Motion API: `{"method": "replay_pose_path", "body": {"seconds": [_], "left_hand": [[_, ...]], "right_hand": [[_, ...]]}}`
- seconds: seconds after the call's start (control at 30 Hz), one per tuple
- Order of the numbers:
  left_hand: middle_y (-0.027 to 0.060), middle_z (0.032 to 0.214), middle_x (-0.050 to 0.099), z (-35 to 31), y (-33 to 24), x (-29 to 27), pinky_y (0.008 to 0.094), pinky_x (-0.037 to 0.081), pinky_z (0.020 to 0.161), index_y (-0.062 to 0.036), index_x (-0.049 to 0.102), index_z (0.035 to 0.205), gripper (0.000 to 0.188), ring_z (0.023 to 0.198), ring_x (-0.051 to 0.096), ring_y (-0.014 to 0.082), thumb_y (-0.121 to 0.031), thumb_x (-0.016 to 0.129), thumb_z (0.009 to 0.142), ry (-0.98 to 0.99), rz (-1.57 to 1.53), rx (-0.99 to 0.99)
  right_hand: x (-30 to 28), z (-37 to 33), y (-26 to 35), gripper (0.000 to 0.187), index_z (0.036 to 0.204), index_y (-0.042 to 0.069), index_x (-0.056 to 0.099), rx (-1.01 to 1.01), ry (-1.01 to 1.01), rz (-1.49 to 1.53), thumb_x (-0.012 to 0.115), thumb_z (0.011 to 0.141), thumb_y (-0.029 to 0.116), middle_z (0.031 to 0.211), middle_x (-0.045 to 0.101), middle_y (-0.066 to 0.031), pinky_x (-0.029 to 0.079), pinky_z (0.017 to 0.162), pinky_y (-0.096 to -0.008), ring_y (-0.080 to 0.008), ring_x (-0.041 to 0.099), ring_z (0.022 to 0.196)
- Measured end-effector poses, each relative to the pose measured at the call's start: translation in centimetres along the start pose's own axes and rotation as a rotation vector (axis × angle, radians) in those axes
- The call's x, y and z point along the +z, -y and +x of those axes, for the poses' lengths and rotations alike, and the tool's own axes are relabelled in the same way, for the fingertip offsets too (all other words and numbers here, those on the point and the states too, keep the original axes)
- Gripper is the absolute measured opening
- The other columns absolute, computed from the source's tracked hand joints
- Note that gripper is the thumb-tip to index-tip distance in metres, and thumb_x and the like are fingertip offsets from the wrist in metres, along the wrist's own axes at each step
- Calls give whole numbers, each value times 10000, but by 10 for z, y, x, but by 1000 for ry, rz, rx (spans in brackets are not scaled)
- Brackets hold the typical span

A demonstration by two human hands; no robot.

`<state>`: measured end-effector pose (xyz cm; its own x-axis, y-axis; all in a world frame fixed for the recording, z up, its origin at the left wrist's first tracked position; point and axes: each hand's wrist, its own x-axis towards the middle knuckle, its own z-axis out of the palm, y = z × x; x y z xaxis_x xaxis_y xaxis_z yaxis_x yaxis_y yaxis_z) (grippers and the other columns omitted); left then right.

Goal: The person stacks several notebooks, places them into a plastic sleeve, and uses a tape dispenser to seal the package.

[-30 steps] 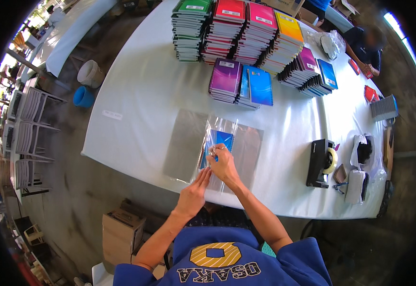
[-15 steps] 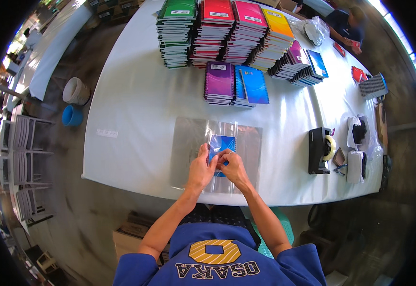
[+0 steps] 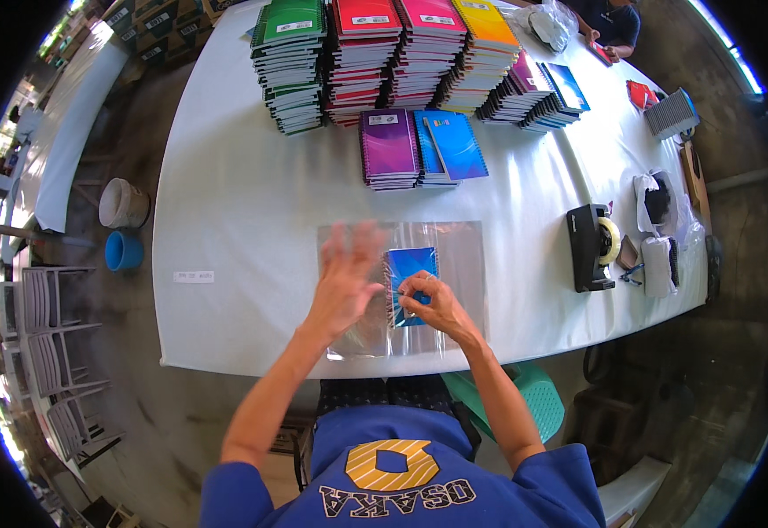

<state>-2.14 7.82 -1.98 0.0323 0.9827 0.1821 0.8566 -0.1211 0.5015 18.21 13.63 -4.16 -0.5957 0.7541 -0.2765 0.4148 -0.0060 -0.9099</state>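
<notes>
A small blue spiral notebook (image 3: 413, 258) lies on a clear plastic sheet (image 3: 461, 255) near the table's front edge. Over the sheet's left part, beside the notebook, my left hand (image 3: 341, 282) is raised with fingers stretched apart, blurred by motion, nothing in it. My right hand (image 3: 437, 305) rests over the notebook's lower right part, its thumb and fingers pinched together. Whatever the pinch holds is too small or hidden to make out. Beyond the sheet are a purple notebook pile (image 3: 390, 145) and a blue notebook pile (image 3: 456, 148) with a pen (image 3: 437, 145) on top.
Tall notebook stacks, green (image 3: 289, 70), red (image 3: 366, 66), pink (image 3: 430, 62) and yellow (image 3: 482, 62), stand at the back. A black tape dispenser (image 3: 588, 251) sits on the right, near plastic-wrapped bundles (image 3: 659, 264). A co-worker (image 3: 610, 26) holds something red at the far right.
My left hand has let go of the notebook and moved up and left, its fingers spreading. My right hand stays pinched over the notebook. The view has shifted slightly.
</notes>
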Motion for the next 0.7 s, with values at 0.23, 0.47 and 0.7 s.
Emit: {"method": "replay_pose_path", "body": {"seconds": [0.23, 0.47, 0.7], "left_hand": [[-2, 1429, 478, 82, -2, 26, 552, 194, 1163, -189, 525, 1353, 650, 1437, 240, 272, -187, 732, 736, 500, 290, 677], [-93, 1308, 585, 69, 25, 33, 539, 234, 1163, -255, 659, 1195, 419, 1377, 369, 253, -283, 679, 778, 259, 238, 816], [-83, 1289, 605, 64, 31, 43, 531, 192, 1182, -331, 656, 1188, 376, 1361, 401, 278, -299, 626, 814, 197, 155, 795]], "right_hand": [[8, -6, 3, 114, 875, -15, 634, -164, -132, -51, 664, 840, 90, 898, 630, -122, 503, 677, -368, -260, 614, 794], [-2, -19, -5, 105, 966, -3, 628, -229, -151, -97, 624, 862, 5, 1018, 652, -126, 525, 717, -374, -309, 639, 877], [-23, -40, -33, 475, 1176, 128, 653, -520, -109, -617, 581, 763, -94, 1265, 615, 20, 325, 1105, -462, -187, 541, 1218]]}}
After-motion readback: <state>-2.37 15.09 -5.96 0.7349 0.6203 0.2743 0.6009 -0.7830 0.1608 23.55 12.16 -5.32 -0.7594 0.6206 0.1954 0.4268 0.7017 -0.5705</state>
